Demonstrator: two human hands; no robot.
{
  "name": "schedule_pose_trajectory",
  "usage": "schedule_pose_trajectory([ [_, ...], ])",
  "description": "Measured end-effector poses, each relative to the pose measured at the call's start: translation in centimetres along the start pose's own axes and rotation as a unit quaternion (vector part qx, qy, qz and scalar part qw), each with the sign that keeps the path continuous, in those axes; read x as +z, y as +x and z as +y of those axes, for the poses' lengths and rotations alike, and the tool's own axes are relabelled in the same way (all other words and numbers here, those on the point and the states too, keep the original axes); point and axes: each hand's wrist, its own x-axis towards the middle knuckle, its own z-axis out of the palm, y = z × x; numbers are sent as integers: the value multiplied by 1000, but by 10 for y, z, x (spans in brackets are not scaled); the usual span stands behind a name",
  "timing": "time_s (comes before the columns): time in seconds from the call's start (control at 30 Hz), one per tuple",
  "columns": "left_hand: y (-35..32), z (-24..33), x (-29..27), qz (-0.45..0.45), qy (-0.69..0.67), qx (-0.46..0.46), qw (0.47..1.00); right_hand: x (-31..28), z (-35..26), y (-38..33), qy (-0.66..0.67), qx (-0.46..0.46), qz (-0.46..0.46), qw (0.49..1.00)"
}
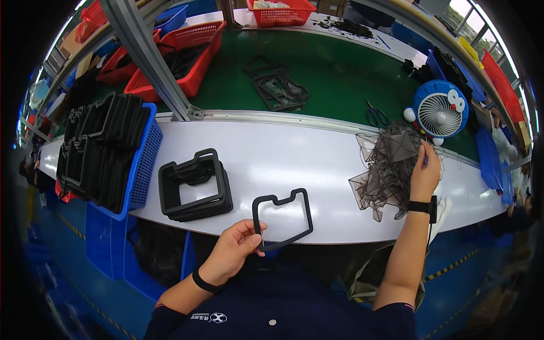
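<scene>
Left hand (233, 249) was closest in, at the near edge of the white table (317, 164). Thumb and fingers were pinched together on the lower left corner of a black rubber gasket frame (283, 219), holding it just above the table edge, tilted slightly. Black band on that wrist.

Right hand (425, 174) was further out on the right, black watch on the wrist. Fingers were closed on the edge of a pile of thin grey flash trimmings (387, 171) lying on the table. Whether anything else was in that hand couldn't be told.

Left of the held frame: a stack of black gasket frames (194, 185) flat on the table. Beyond that, at the left end, a blue basket (144, 164) packed with more frames stood on edge.

Past the table's metal rail: green conveyor belt (334, 68) with a few loose frames (279, 89) on it, scissors (376, 117) near the rail, a small blue-and-white desk fan (440, 110) at right. Red baskets (187, 56) sat at the far left, another red one (281, 12) at the far side.
</scene>
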Motion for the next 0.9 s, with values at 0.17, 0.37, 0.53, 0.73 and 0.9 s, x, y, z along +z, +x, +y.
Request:
schedule_pose_trajectory([
  [0.17,-12,53,36,-77,183,118,973,-38,-109,-27,240,162,-140,947],
  [0.37,11,42,34,-104,281,202,932,-14,-130,-76,360,248,-262,860],
  [0.53,33,13,21,26,100,48,994,-6,-145,-91,540,420,-336,647],
  [0.73,50,-1,25,9,-1,-48,999,-2,-131,-85,621,452,-216,602],
  [0.9,56,-3,33,-24,-20,-80,996,-23,-139,-71,590,477,-191,622],
])
